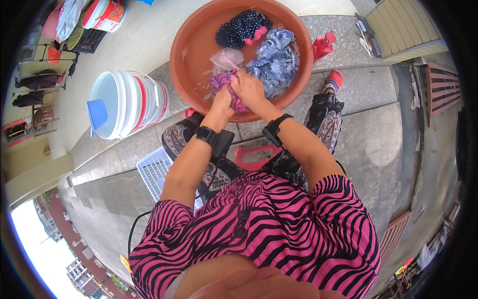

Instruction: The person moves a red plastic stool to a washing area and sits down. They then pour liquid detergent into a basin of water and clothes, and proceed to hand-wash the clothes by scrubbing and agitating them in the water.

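Note:
A wide terracotta-coloured plastic basin [178, 74] stands before me with shallow water in it. Over its near side, my left hand [223, 98] and my right hand [249, 89] both grip a bunched pink-and-black patterned cloth [236, 101]. Just beyond them a pale, translucent pink item [227, 59] lies in the water; I cannot tell what it is. A wet blue-and-white garment [276, 61] is heaped at the basin's right. Towards the far side lies a black polka-dot cloth [239, 30] with a bright pink part.
White plastic buckets [121, 104] stand nested at left, a blue scoop [97, 114] over the rim. A red pump bottle [323, 45] is right of the basin. A pale blue plastic basket [155, 170] sits by my left leg, a red plastic stool [255, 157] between my legs. Brushes [368, 37] lie at upper right.

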Demonstrator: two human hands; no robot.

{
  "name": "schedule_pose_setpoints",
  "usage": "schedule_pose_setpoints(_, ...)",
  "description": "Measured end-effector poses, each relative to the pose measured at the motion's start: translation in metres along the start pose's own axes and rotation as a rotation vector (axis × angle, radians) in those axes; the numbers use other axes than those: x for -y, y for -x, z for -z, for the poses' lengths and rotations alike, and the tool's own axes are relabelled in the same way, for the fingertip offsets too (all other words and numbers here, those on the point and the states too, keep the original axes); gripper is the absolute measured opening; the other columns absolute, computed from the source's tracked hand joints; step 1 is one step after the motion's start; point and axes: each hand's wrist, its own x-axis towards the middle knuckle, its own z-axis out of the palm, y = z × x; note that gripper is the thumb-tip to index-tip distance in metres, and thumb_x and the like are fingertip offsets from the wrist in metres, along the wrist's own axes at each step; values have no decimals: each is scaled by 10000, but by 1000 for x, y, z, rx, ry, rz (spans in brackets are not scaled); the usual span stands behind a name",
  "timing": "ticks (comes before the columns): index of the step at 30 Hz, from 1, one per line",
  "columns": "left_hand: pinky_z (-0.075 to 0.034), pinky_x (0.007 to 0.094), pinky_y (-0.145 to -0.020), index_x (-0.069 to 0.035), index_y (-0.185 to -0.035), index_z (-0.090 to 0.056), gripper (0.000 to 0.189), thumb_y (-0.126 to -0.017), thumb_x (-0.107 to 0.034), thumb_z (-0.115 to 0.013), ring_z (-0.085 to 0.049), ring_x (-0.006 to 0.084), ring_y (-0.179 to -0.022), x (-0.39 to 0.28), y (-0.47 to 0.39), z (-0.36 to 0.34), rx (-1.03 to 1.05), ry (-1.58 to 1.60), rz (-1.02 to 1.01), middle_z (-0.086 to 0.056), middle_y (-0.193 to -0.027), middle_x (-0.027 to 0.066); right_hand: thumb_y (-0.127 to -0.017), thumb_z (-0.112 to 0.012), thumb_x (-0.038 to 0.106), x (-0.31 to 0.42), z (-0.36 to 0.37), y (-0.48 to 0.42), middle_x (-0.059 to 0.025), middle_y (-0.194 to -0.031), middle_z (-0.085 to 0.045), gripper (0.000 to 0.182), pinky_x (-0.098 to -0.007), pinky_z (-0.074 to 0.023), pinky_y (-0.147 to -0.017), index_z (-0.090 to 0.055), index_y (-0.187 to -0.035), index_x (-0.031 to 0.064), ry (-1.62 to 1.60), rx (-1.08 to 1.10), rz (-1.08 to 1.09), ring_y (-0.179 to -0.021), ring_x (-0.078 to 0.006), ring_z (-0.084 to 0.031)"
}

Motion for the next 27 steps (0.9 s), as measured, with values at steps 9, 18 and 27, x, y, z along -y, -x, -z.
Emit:
schedule_pose_setpoints(9,-508,427,-790,-29,-1206,-470,440,-961,-368,-331,-584,279,-995,12,-19,28,-52,-157,-111,-549,-1152,162,-871,-499,287,22,29,8,-236,-908,-604,272,-490,-460,-709,-542,-967,36,-98,95,39,-827,-418,-582)
schedule_pose_setpoints(18,-415,520,-928,-62,-1208,-467,514,-899,-473,-458,-512,333,-1104,-8,-7,-33,157,280,124,-524,-1201,183,-809,-568,159,-3,57,7,-178,-1009,-562,190,-464,-466,-756,-556,-967,55,174,302,288,-852,-384,-591)
schedule_pose_setpoints(27,-485,432,-848,-6,-1083,-524,243,-853,-80,-503,-597,274,-939,22,-27,-17,-48,344,172,-610,-1034,139,-821,-589,223,-128,218,-95,-201,-1078,-600,362,-396,-462,-877,-586,-1134,41,490,-361,118,-947,-357,-592)
